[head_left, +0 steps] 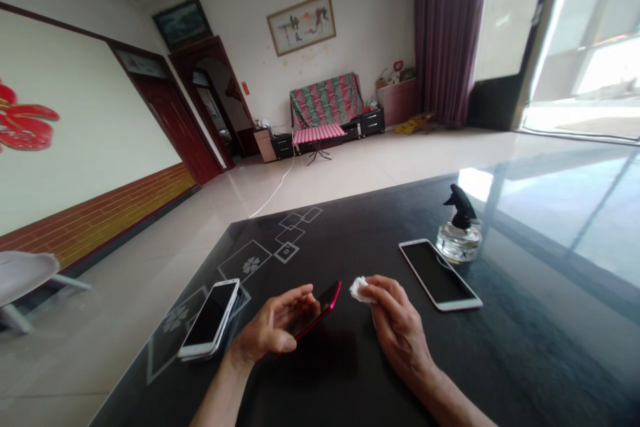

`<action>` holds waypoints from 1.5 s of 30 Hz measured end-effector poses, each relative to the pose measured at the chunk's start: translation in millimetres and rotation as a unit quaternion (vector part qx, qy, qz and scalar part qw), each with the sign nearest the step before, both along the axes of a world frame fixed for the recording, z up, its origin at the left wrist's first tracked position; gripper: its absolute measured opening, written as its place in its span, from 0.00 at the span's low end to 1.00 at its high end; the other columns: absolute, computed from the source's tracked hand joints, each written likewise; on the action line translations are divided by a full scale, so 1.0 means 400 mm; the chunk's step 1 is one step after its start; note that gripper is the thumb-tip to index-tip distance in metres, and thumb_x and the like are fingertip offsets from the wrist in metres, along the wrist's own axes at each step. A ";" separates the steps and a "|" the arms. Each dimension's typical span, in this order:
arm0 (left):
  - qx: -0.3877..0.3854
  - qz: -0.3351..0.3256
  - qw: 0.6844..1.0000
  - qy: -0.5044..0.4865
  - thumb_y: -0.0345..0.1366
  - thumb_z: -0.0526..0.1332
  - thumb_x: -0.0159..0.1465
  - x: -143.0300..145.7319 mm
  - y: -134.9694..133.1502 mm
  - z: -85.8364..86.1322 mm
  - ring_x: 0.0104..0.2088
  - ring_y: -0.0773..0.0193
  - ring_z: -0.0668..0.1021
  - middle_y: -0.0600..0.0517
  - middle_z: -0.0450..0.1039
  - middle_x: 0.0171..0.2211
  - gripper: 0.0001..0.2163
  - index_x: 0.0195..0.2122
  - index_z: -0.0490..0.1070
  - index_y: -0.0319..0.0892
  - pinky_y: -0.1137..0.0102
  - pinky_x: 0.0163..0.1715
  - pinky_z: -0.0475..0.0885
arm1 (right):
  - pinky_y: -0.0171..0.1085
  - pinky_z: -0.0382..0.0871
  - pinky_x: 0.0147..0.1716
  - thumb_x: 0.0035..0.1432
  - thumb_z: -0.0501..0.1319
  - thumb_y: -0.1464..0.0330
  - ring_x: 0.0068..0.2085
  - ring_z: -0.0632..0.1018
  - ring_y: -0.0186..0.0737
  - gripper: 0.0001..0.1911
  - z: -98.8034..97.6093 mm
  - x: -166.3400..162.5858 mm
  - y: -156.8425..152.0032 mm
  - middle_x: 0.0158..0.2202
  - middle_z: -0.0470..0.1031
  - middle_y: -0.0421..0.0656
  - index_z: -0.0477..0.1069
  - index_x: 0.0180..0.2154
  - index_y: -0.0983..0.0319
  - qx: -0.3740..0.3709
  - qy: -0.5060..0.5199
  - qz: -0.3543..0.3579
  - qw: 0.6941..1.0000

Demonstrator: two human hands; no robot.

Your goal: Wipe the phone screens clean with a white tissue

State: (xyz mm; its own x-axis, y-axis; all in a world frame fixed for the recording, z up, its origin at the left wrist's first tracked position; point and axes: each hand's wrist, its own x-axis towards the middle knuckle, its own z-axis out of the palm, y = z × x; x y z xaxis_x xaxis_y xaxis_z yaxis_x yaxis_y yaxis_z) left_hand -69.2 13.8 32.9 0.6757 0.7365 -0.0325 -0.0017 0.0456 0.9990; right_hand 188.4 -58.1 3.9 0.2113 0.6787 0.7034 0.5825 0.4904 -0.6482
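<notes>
My left hand (274,325) holds a red-edged smartphone (323,307) tilted above the dark table, its thumb at the near edge and its fingers behind. A crumpled white tissue (359,289) is pinched in the fingertips of my right hand (400,323), just right of the phone and apart from it. Left of my hands lies a small stack of white phones (210,320), the top one screen up. To the right, a larger white phone (440,275) rests screen up, next to a clear spray bottle (459,233) with a black trigger head.
The glossy black table (360,220) has pale square and flower patterns on its left part. A white stool (27,273) stands on the floor at the left. Farther off are a small table with a red striped cover (319,134) and a dark purple curtain (450,33).
</notes>
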 end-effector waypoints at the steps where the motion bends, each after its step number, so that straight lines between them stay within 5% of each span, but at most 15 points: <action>1: -0.009 -0.004 1.000 0.000 0.23 0.63 0.39 0.003 -0.002 0.000 0.59 0.47 0.67 0.47 0.71 0.54 0.38 0.57 0.66 0.45 0.51 0.62 0.55 | 0.37 0.71 0.42 0.59 0.50 0.76 0.45 0.74 0.40 0.15 0.001 -0.002 -0.001 0.45 0.70 0.45 0.71 0.41 0.56 0.005 0.013 0.010 1.000; 11: -0.006 -0.026 0.999 0.027 0.24 0.68 0.39 0.016 -0.007 0.003 0.59 0.46 0.66 0.48 0.71 0.53 0.39 0.57 0.67 0.45 0.51 0.64 0.46 | 0.37 0.71 0.43 0.60 0.50 0.77 0.46 0.73 0.39 0.17 0.013 -0.012 -0.006 0.45 0.68 0.47 0.70 0.45 0.57 0.009 0.012 0.059 0.998; 21: 0.006 -0.016 0.999 0.034 0.29 0.71 0.39 0.015 -0.002 0.000 0.58 0.45 0.66 0.47 0.72 0.52 0.40 0.58 0.66 0.44 0.52 0.63 0.47 | 0.37 0.71 0.44 0.60 0.49 0.79 0.46 0.73 0.39 0.20 -0.001 -0.016 -0.007 0.47 0.67 0.46 0.70 0.48 0.56 0.014 -0.016 0.063 0.998; 45: -0.018 -0.017 1.000 0.007 0.23 0.66 0.40 0.008 -0.001 -0.010 0.57 0.46 0.68 0.48 0.72 0.51 0.39 0.57 0.67 0.46 0.51 0.62 0.50 | 0.38 0.71 0.45 0.59 0.50 0.79 0.48 0.73 0.39 0.23 0.010 -0.026 -0.023 0.48 0.67 0.47 0.68 0.52 0.56 0.029 -0.048 0.085 0.995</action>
State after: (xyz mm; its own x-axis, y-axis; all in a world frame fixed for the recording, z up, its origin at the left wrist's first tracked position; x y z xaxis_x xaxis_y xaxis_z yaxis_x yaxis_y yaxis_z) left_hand -65.8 13.6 28.7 0.6989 0.7119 -0.0692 0.0152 0.0820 0.9965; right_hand 178.0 -67.1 7.9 0.0272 0.6571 0.7533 0.5453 0.6219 -0.5621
